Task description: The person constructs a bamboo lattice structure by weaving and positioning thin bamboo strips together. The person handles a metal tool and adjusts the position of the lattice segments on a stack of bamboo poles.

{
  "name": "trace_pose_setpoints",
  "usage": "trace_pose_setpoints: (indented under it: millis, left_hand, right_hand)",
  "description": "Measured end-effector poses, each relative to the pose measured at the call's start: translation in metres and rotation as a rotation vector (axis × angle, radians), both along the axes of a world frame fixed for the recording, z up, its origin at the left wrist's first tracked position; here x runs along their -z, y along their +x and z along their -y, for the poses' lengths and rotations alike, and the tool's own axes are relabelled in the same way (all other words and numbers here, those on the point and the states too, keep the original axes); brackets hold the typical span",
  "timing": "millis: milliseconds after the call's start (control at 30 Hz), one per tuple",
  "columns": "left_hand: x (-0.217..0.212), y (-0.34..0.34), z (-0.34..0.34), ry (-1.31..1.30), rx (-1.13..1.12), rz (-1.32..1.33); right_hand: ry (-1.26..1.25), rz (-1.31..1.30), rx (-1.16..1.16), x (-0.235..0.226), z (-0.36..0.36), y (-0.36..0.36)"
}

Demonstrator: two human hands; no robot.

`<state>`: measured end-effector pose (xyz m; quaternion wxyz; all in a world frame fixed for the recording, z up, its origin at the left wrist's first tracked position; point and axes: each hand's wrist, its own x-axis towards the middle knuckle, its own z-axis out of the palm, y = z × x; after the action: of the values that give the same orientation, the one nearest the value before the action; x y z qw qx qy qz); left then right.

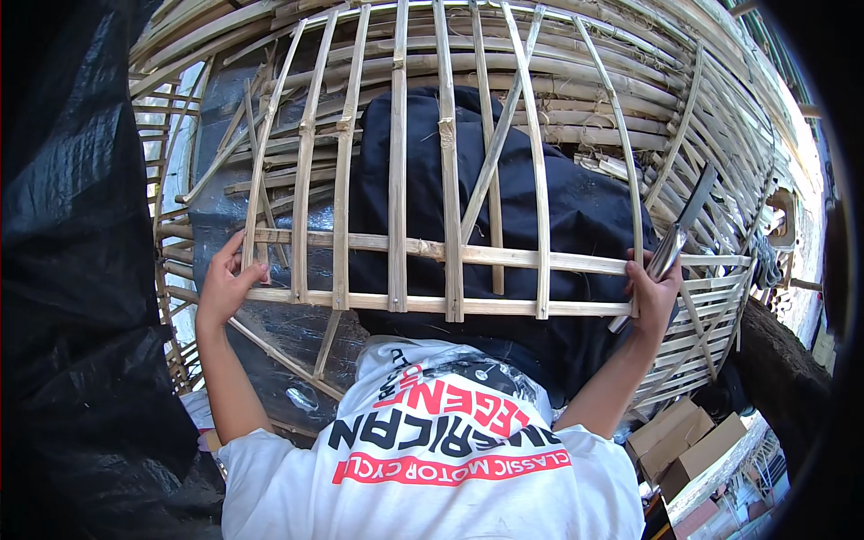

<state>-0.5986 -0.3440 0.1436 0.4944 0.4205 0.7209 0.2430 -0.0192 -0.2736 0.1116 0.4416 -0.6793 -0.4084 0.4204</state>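
Note:
A panel of bamboo slats [398, 180] spans the view in front of me, its long upright strips crossing two horizontal strips near my body. My left hand [229, 281] grips the panel's left end, thumb and fingers around the outer upright. At the right end my right hand [655, 290] is closed on the outer upright. That same hand also holds a knife [668, 250], with a shiny metal handle and a long dark blade pointing up and away. One thin slat [493, 148] crosses the panel diagonally. Part of the right fingers is hidden behind the panel.
Dark cloth [585, 202] covers my legs beneath the panel. Stacked bamboo strips [621, 67] lie beyond, and a woven slat structure [711, 315] rises at the right. Black sheeting [81, 270] hangs at the left. An open cardboard box [675, 441] stands at the lower right.

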Motion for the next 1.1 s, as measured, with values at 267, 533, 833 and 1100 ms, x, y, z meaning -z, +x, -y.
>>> trace_pose_setpoints:
  millis: [267, 533, 833, 1100]
  left_hand:
    - [0.012, -0.025, 0.001, 0.175, 0.006, 0.113]
    - [0.004, -0.030, 0.002, 0.110, 0.017, 0.033]
    - [-0.020, -0.026, 0.011, 0.283, -0.042, 0.011]
    - [0.008, 0.018, -0.090, 0.395, 0.148, 0.122]
  right_hand:
    - [0.039, 0.049, -0.043, -0.023, 0.020, -0.008]
    - [0.125, 0.020, -0.050, -0.028, 0.025, -0.025]
    - [0.214, 0.001, -0.025, -0.029, 0.036, -0.017]
    - [0.340, 0.018, 0.136, -0.039, 0.004, 0.027]
